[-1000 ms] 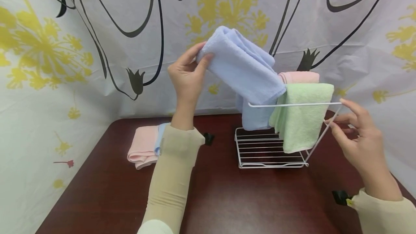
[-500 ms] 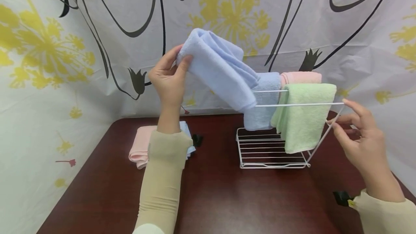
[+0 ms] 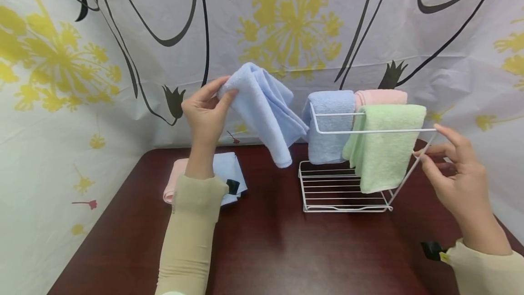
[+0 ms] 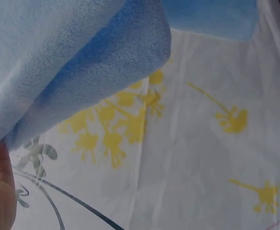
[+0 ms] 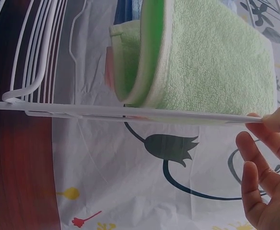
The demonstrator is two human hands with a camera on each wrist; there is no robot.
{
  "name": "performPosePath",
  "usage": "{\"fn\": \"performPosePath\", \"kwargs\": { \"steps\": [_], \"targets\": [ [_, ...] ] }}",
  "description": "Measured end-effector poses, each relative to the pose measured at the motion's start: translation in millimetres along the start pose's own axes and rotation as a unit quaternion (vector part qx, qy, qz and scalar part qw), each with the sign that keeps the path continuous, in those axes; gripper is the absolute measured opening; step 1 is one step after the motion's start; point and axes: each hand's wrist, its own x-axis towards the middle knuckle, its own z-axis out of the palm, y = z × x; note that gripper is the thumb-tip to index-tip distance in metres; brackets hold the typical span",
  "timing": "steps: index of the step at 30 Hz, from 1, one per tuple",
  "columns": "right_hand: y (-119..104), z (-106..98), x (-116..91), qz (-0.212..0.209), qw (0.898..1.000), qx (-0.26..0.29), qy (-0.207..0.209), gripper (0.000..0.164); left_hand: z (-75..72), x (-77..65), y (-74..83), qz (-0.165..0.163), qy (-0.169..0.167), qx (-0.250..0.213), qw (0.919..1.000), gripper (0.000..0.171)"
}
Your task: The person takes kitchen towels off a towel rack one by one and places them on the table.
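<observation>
My left hand pinches a folded light blue towel by one end, between thumb and fingers. The towel hangs in the air left of the white wire rack, its loose end drooping. In the left wrist view the towel fills the upper left. At the rack's right side my right hand pinches the upright wire with thumb and fingers; the right wrist view shows the grip on that wire. Draped over the rack's upper bars are a green towel, another blue towel and a pink towel.
On the dark red wooden table, a folded pink towel and a blue towel lie at the left, partly behind the left forearm. A patterned white curtain stands close behind the table and along its sides.
My left hand has moved left and then down with the blue towel, which came away from the rack's front bar and droops more. My right hand stays on the rack.
</observation>
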Motion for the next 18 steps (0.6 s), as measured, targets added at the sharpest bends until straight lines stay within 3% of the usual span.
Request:
{"fn": "performPosePath", "kwargs": {
  "steps": [10,14,18],
  "targets": [
    [-1.1,-0.1,0.2,-0.001,1.000,-0.003,-0.001,0.068,-20.0,-21.7,-8.8,-0.044,-0.082,0.032,0.9951,0.024],
    [-0.3,-0.6,0.2,0.000,1.000,0.000,-0.003,0.067,-28.9,-30.7,-13.4,-0.056,-0.117,0.069,0.9891,0.023],
    [-1.7,-0.6,0.1,0.000,1.000,0.001,-0.005,0.066,-37.1,-38.4,-17.1,-0.092,-0.152,0.103,0.9787,0.023]
  ]
}}
